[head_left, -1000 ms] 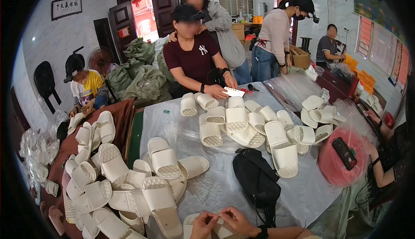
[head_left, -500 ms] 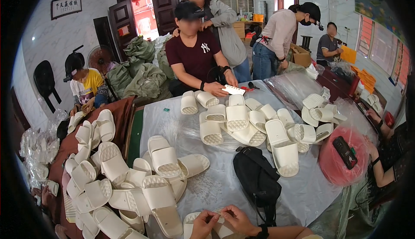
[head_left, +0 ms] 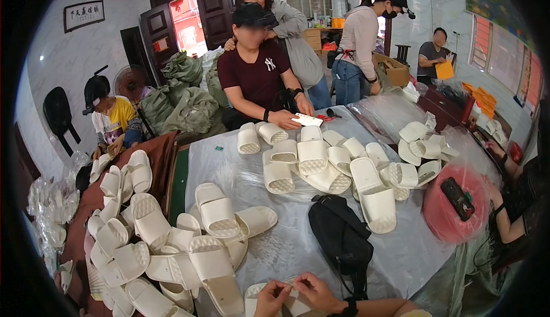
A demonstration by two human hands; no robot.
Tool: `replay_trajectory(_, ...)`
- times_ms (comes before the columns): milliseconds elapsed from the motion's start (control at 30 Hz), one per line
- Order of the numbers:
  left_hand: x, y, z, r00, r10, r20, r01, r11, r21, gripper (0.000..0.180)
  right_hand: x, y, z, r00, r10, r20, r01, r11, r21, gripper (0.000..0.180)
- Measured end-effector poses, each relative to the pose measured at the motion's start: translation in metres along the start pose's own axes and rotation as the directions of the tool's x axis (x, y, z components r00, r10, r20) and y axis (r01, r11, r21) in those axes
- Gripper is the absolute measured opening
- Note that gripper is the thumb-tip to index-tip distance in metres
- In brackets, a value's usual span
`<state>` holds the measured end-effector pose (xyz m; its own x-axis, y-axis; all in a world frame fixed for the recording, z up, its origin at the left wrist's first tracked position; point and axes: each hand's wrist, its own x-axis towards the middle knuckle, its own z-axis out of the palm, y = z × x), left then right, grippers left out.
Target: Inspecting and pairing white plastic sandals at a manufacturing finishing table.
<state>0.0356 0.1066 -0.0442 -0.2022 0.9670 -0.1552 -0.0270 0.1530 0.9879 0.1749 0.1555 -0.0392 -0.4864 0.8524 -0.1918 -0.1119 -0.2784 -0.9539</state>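
At the near edge of the table, my left hand [head_left: 271, 298] and my right hand [head_left: 315, 293] are close together, each with thumb and fingertips pinched. What they pinch, if anything, is too small to make out. Just below them lies a pair of cream slippers [head_left: 252, 294], partly covered by my hands. A big heap of cream slippers [head_left: 215, 271] spreads to the left of my hands. The black bag [head_left: 339, 234] lies just beyond my right hand, its strap trailing toward me.
More slippers [head_left: 312, 156] lie across the table's far side, before a person [head_left: 255, 76] holding a white card-like item [head_left: 307, 120]. A red plastic-wrapped roll [head_left: 452, 205] with a black device on top stands right. Co-workers sit or stand around. Grey sheeting [head_left: 401, 259] covers the table.
My hands stay pinched in nearly the same place. At the back right, the standing person in the mask has straightened a little, and the seated one has lowered the yellow sheet.
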Motion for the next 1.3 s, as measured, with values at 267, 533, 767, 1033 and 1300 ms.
replay_trajectory(267, -0.002, 0.008, -0.002, 1.000, -0.013, 0.022, 0.013, 1.000, 0.014, 0.012, 0.002, 0.009, -0.002, 0.999, -0.029, 0.045, 0.030, 0.999, -0.027, 0.016)
replay_trajectory(533, 0.000, -0.002, -0.003, 0.999, -0.034, 0.026, 0.036, 0.995, -0.088, 0.012, 0.002, 0.006, 0.000, 0.993, -0.056, 0.100, 0.061, 0.997, -0.049, 0.017)
replay_trajectory(767, -0.001, 0.023, -0.001, 0.996, -0.079, 0.053, 0.077, 0.997, 0.025, 0.014, -0.003, 0.004, 0.002, 0.987, -0.156, 0.026, 0.158, 0.972, -0.176, 0.013)
replay_trajectory(1033, -0.001, 0.001, -0.001, 0.999, -0.013, 0.038, 0.016, 0.997, -0.079, 0.011, -0.008, -0.015, 0.009, 0.997, -0.079, -0.017, 0.079, 0.997, -0.023, 0.011)
replay_trajectory(1300, 0.001, -0.004, -0.003, 0.999, 0.015, 0.032, -0.017, 0.999, 0.041, 0.010, -0.010, -0.024, 0.011, 0.993, -0.103, -0.053, 0.102, 0.995, -0.021, 0.013)
